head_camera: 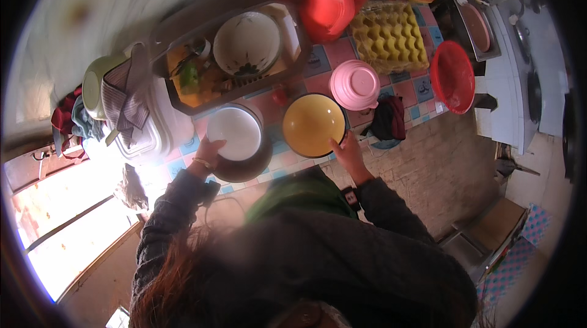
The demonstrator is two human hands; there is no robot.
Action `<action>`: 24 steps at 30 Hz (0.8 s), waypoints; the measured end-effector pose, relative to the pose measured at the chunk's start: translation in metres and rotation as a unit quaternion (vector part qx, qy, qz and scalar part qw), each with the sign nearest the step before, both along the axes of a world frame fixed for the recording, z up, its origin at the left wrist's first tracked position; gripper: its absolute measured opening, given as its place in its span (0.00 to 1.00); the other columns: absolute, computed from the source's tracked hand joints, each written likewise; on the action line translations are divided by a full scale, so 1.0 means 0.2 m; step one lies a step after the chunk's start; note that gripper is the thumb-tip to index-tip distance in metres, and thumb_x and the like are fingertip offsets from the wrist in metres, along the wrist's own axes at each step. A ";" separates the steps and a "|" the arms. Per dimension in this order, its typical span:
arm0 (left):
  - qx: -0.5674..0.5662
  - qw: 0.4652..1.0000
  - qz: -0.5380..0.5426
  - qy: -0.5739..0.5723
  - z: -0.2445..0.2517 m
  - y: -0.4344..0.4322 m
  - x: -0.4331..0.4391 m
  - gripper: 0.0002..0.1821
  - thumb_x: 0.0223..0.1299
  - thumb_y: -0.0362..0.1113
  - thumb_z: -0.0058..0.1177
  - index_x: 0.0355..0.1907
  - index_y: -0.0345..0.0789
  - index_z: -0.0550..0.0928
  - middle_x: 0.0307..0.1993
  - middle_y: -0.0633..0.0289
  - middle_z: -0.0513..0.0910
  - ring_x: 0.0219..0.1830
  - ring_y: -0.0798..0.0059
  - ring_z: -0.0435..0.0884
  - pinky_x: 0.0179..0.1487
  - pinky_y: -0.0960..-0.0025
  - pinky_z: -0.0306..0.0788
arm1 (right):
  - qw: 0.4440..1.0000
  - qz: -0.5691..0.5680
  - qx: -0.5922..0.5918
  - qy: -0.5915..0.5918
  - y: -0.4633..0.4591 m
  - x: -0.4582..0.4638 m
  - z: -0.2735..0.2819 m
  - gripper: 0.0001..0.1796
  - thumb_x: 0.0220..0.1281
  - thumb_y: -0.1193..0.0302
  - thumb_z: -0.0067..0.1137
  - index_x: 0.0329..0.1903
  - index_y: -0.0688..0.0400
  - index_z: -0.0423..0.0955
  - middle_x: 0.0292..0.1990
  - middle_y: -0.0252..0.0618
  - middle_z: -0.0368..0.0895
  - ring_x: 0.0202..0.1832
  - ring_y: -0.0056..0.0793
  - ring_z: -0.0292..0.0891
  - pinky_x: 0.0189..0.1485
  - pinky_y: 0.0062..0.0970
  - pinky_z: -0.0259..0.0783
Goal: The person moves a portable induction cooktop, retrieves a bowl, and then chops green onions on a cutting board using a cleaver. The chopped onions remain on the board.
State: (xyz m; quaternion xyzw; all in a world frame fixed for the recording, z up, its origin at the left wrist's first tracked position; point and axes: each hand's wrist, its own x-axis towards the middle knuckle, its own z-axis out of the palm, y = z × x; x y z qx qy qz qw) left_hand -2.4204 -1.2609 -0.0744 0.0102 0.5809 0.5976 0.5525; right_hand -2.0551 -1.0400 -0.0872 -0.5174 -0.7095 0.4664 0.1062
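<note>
My left hand (208,153) grips the near left rim of a white bowl (235,133), its thumb over the edge. A larger round dark-sided vessel (247,167) shows beneath and beside that bowl. With its thumb inside the rim, my right hand (347,151) holds a yellow bowl with a dark rim (314,125) at its right side. The two bowls are side by side over the tiled-pattern tabletop (279,163). Just beyond the yellow bowl is a pink bowl-shaped container (355,85), base up. A small red object (279,96) lies between the bowls, farther back.
Behind stands a dark-rimmed tray (206,107) with a large patterned bowl (247,43). Yellow egg trays (390,37), a tall red container (328,7) and a red basin (452,77) are at the back and right. Plastic containers with a striped cloth (126,94) are at left.
</note>
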 end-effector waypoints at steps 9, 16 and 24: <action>-0.029 0.996 0.003 0.086 -0.07 -0.05 0.02 0.27 0.55 0.22 0.53 0.60 0.32 0.71 0.51 0.55 0.79 0.53 0.59 0.79 0.59 0.57 0.73 | 0.953 0.278 -0.102 0.059 0.09 -1.07 0.20 0.31 0.66 0.51 0.56 0.62 0.61 0.68 0.55 0.54 0.76 0.60 0.50 0.71 0.61 0.40 0.66; -0.048 0.991 -0.001 0.124 -0.02 -0.08 0.06 0.29 0.57 0.24 0.54 0.63 0.30 0.70 0.51 0.54 0.79 0.53 0.66 0.77 0.59 0.65 0.71 | 0.879 0.471 0.077 -0.010 0.10 -1.25 0.02 0.32 0.69 0.44 0.43 0.64 0.55 0.67 0.39 0.53 0.84 0.40 0.49 0.83 0.51 0.52 0.70; -0.021 0.986 -0.007 0.165 0.04 -0.18 0.07 0.28 0.56 0.25 0.55 0.63 0.31 0.73 0.49 0.58 0.82 0.51 0.71 0.79 0.56 0.68 0.72 | 0.864 0.413 0.288 -0.025 -0.07 -1.24 0.13 0.13 0.65 0.71 0.43 0.46 0.66 0.71 0.29 0.51 0.83 0.29 0.41 0.82 0.28 0.40 0.75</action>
